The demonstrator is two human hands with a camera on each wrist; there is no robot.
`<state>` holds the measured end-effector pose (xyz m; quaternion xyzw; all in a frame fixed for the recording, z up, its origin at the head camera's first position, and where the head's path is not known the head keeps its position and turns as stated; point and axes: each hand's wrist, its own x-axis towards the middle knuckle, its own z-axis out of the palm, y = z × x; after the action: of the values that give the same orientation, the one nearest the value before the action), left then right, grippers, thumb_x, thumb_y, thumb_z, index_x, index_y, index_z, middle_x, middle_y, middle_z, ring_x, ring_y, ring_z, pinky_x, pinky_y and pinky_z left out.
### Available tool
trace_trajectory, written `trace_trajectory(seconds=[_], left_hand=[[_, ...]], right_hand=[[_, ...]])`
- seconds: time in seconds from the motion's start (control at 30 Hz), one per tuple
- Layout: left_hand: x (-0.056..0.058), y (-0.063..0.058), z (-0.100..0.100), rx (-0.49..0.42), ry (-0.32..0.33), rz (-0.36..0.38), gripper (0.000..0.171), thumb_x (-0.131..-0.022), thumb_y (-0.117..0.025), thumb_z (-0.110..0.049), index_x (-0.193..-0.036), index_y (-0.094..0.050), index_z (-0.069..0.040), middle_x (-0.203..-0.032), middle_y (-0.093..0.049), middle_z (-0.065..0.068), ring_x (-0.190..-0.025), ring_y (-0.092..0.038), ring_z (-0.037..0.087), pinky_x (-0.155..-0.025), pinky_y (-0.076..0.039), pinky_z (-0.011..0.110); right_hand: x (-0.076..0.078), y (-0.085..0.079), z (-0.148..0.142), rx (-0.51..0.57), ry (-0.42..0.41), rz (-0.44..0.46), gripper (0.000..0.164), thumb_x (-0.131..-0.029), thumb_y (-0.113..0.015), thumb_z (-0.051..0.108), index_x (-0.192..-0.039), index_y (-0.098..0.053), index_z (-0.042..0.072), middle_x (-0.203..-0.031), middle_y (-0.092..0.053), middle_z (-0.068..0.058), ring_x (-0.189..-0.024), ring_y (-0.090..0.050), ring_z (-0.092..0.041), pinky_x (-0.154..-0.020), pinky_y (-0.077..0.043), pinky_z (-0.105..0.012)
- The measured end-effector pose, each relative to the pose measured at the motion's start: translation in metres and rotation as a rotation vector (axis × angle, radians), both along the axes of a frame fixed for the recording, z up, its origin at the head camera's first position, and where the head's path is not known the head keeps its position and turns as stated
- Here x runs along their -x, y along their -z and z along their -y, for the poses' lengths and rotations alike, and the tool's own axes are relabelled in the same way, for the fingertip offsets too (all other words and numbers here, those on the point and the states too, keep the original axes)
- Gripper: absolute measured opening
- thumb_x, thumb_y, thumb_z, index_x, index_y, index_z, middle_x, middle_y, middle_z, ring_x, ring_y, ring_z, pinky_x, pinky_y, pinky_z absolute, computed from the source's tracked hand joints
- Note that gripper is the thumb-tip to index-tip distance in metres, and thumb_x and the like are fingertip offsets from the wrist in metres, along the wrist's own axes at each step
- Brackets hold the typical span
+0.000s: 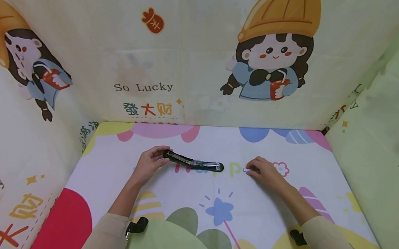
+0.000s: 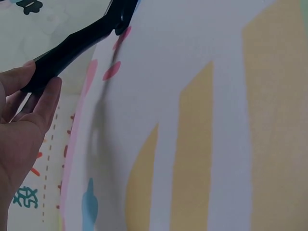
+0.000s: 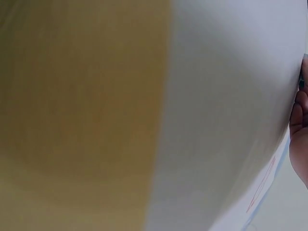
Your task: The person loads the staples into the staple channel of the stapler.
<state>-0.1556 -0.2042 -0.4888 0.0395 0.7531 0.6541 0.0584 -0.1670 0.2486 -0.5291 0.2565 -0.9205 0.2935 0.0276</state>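
Observation:
A black stapler (image 1: 207, 166) is unfolded wide in the head view, its metal channel facing up. My left hand (image 1: 148, 165) grips the stapler's left end between thumb and fingers. The left wrist view shows the same hand (image 2: 26, 144) around the end of the dark stapler (image 2: 72, 48), which is lifted at a slant above the cloth. To the right, my right hand (image 1: 267, 174) pinches a small silvery strip of staples (image 1: 246, 170), apart from the stapler. Only part of the right hand (image 3: 299, 139) enters the right wrist view, at its edge; what it pinches is barely visible there.
A printed cloth (image 1: 187, 193) with cartoon shapes covers the tabletop. Patterned fabric walls (image 1: 197, 62) stand at the back, left and right. Black wrist-camera mounts (image 1: 138, 225) show near both sleeves.

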Motion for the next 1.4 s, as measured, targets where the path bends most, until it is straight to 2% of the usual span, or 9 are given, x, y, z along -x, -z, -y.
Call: trace_trajectory(seconds=[0.27,0.6,0.87,1.13,1.4], left_hand=[[0.002,-0.001,0.0,-0.031,0.014,-0.018,0.047,-0.092,-0.073,0.004,-0.137,-0.059,0.005,-0.138,-0.06,0.028,-0.111,-0.064,0.005,-0.089,-0.057,0.017],[0.001,-0.001,-0.001,-0.022,0.011,0.009,0.045,-0.092,-0.072,0.004,-0.136,-0.061,0.003,-0.138,-0.061,0.026,-0.113,-0.064,0.009,-0.089,-0.058,0.018],[0.002,-0.001,-0.001,-0.008,0.009,0.024,0.045,-0.092,-0.072,0.004,-0.136,-0.062,0.001,-0.138,-0.061,0.025,-0.118,-0.064,0.017,-0.088,-0.058,0.018],[0.003,0.0,0.0,0.003,0.003,0.032,0.047,-0.093,-0.072,0.004,-0.138,-0.061,0.002,-0.14,-0.061,0.024,-0.126,-0.061,0.029,-0.089,-0.058,0.018],[0.004,-0.002,0.0,0.004,0.013,0.014,0.046,-0.093,-0.073,0.003,-0.138,-0.061,0.001,-0.14,-0.061,0.024,-0.124,-0.062,0.023,-0.09,-0.057,0.017]], right_hand=[[0.0,0.0,0.001,0.002,0.003,-0.001,0.015,-0.089,-0.081,0.01,-0.101,-0.073,0.009,-0.098,-0.066,0.0,-0.089,-0.064,-0.016,-0.08,-0.057,-0.033],[0.001,-0.001,0.001,0.022,0.038,0.022,0.017,-0.09,-0.08,0.013,-0.104,-0.073,0.009,-0.097,-0.065,0.001,-0.087,-0.063,-0.012,-0.078,-0.056,-0.029],[0.006,-0.007,0.007,0.04,-0.033,-0.1,0.016,-0.087,-0.082,0.007,-0.101,-0.075,0.008,-0.095,-0.067,-0.001,-0.086,-0.064,-0.015,-0.077,-0.057,-0.031],[0.011,-0.02,0.025,0.065,-0.078,-0.066,0.014,-0.089,-0.079,0.006,-0.102,-0.075,0.008,-0.1,-0.066,-0.003,-0.09,-0.064,-0.018,-0.082,-0.058,-0.035],[0.014,-0.026,0.043,0.076,-0.098,-0.057,0.013,-0.09,-0.079,0.007,-0.103,-0.076,0.007,-0.101,-0.069,-0.003,-0.089,-0.066,-0.018,-0.08,-0.059,-0.032]])
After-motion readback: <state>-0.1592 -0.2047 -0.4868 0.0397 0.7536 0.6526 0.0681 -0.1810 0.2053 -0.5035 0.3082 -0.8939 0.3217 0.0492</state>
